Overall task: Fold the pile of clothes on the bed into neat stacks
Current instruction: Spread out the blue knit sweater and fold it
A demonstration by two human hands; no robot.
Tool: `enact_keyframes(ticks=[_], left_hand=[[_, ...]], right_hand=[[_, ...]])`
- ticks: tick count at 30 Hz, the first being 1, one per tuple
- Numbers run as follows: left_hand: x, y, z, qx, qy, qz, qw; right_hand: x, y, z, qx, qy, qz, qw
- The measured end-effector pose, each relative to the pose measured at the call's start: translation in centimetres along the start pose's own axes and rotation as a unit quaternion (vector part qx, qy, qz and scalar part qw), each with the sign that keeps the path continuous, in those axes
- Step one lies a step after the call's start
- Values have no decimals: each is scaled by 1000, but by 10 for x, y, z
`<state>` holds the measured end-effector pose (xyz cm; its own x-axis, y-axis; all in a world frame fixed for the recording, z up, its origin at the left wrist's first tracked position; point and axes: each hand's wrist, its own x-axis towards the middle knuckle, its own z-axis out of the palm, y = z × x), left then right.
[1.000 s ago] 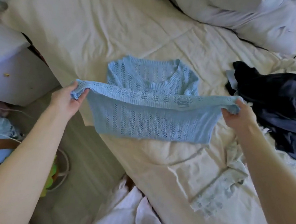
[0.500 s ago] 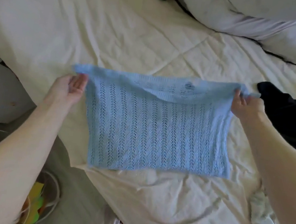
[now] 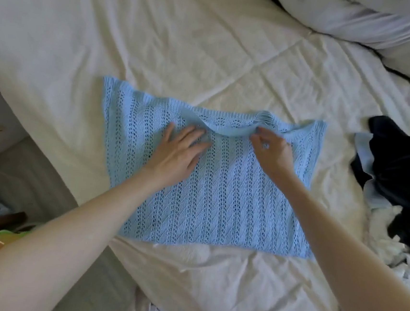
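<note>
the left hand (image 3: 177, 156) lies flat with straight fingers on the blue knit top (image 3: 220, 194) in the middle of the frame. the right hand (image 3: 272, 150) pinches its top edge. best to pull that edge straight and smooth bumps outward on the bed (image 3: 160, 38).

Both hands (image 3: 178, 152) on folded blue sweater (image 3: 219, 202)
</note>
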<state>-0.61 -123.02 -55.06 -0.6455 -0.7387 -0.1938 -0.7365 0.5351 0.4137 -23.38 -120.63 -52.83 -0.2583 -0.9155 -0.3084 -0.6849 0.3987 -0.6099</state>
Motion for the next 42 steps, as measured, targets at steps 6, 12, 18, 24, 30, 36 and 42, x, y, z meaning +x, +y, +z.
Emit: enact_keyframes(ticks=[6,12,18,24,30,36,42], left_hand=[[51,-5,-24,-35,60,-193,979],[-22,36,21,20,3,-24,999],[-20,-5,25,143,-47,-110,982],[-5,-18,1,103,-31,-156,982],[-70,12,15,65,-18,-120,990],[-150,35,35,24,-85,-186,979],[-182,-17,27,-30,-48,-276,960]], right_hand=[[12,5,-26,11,182,-58,982],[-65,25,31,-140,9,-163,977],[-11,64,7,-280,-30,-68,957],[25,66,-20,-235,-76,-31,969],[-64,33,27,-185,-19,-46,982],[-187,24,85,-208,-79,-136,965],[-172,71,42,-308,-126,-58,941]])
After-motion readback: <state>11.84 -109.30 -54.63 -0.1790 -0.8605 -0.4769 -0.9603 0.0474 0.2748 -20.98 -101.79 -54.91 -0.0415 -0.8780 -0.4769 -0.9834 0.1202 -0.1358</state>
